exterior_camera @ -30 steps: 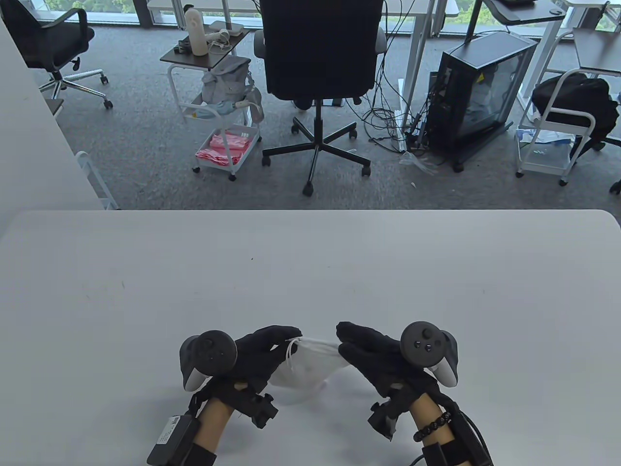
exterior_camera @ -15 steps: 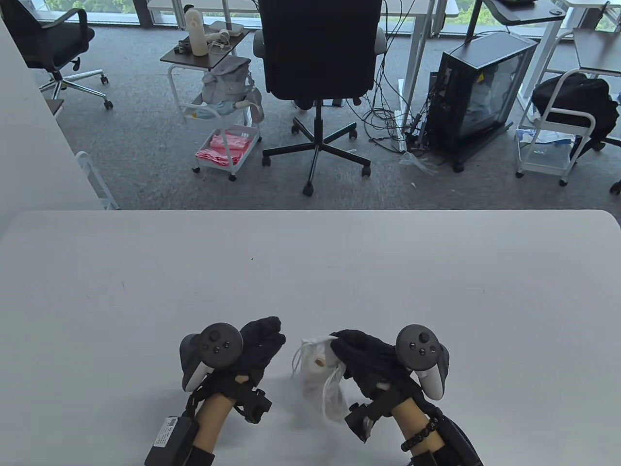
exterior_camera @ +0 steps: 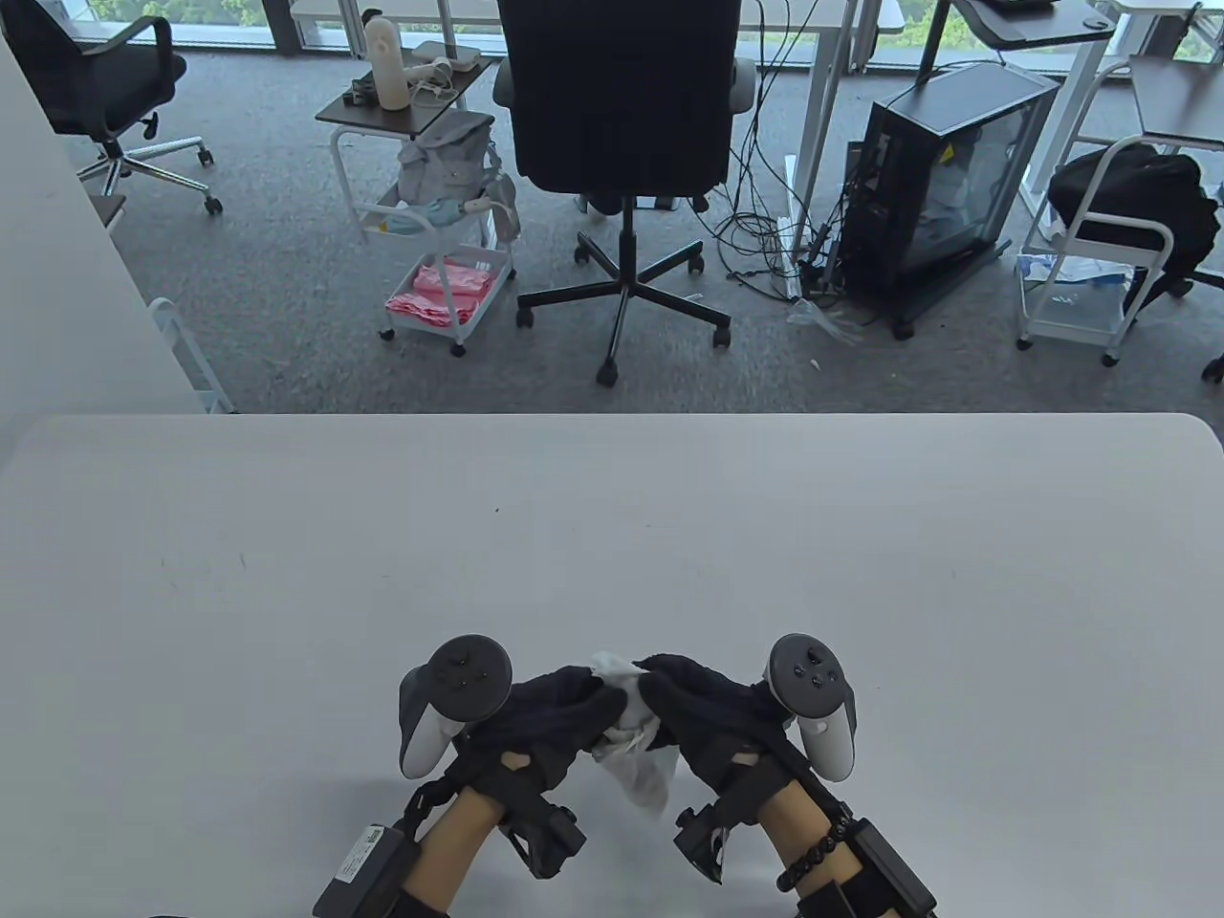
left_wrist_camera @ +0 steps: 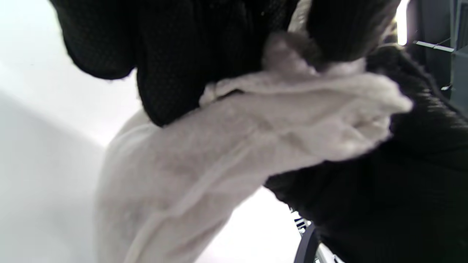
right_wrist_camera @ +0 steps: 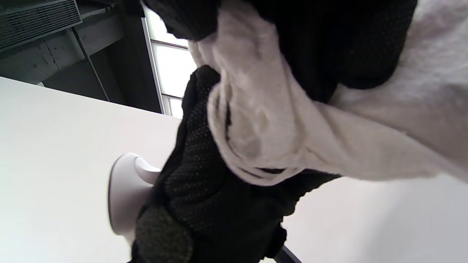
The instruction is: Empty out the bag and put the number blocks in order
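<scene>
A small white cloth drawstring bag (exterior_camera: 634, 741) hangs between my two hands above the near middle of the white table (exterior_camera: 612, 535). My left hand (exterior_camera: 564, 712) grips its upper left part and my right hand (exterior_camera: 684, 703) grips its upper right part; both hands touch at the bag's top. The bag fills the left wrist view (left_wrist_camera: 219, 160) and the right wrist view (right_wrist_camera: 292, 135), bunched in the gloved fingers. No number blocks show; whatever is inside the bag is hidden.
The table's far edge (exterior_camera: 612, 417) runs across the middle of the table view. Beyond it stand an office chair (exterior_camera: 622, 143), a small cart (exterior_camera: 430, 191) and a computer case (exterior_camera: 942, 182) on the floor.
The left hand let go of the bag, moved apart, then came back right and gripped it again. The bag turned from stretched sideways to hanging downward between the hands.
</scene>
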The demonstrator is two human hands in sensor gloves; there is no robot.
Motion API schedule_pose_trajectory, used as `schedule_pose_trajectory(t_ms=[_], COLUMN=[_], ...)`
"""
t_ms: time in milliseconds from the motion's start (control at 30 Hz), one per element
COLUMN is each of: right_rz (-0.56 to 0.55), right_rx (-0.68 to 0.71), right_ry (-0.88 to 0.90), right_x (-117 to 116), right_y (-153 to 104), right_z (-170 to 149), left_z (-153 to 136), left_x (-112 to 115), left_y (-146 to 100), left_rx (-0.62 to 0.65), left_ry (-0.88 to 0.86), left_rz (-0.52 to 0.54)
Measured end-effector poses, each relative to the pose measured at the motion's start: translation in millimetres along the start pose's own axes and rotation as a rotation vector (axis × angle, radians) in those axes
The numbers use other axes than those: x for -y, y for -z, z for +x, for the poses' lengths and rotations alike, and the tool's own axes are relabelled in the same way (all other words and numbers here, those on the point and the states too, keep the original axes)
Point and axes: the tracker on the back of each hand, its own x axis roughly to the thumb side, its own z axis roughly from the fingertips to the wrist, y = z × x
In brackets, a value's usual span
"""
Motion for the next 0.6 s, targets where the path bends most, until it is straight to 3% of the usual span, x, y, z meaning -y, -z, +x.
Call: schedule_pose_trajectory(t_ms=[133, 267, 400, 467, 533, 600], right_rz=[-0.074, -0.209, -0.272, -0.32, -0.362, -0.409], right_rx=[-0.01, 0.008, 0.023, 0.04, 0.048, 0.063], right_ry=[-0.092, -0.297, -0.343, -0.42, -0.493, -0.605], right_x=[1.6, 0.5, 4.0, 10.0, 14.9, 18.6], right_y=[-1.1, -3.7, -6.2, -8.3, -11.5, -14.7], right_z=[-0.7, 6.5, 14.3, 17.9, 21.9, 27.2], left_z=[-1.7, 6.4, 12.2, 21.3, 30.9, 34.9], left_x=[-0.9, -7.8, -15.6, -17.1, -19.9, -23.0], left_y=[1.0, -1.8, -4.3, -6.4, -7.6, -6.2], left_rx=[0.012, 0.043, 0.073, 0.073, 0.057, -0.02], left_ry=[-0.038, -0.012, 0.037, 0.186, 0.459, 0.587], left_rz=[0.029, 0.046, 0.017, 0.054, 0.101, 0.105])
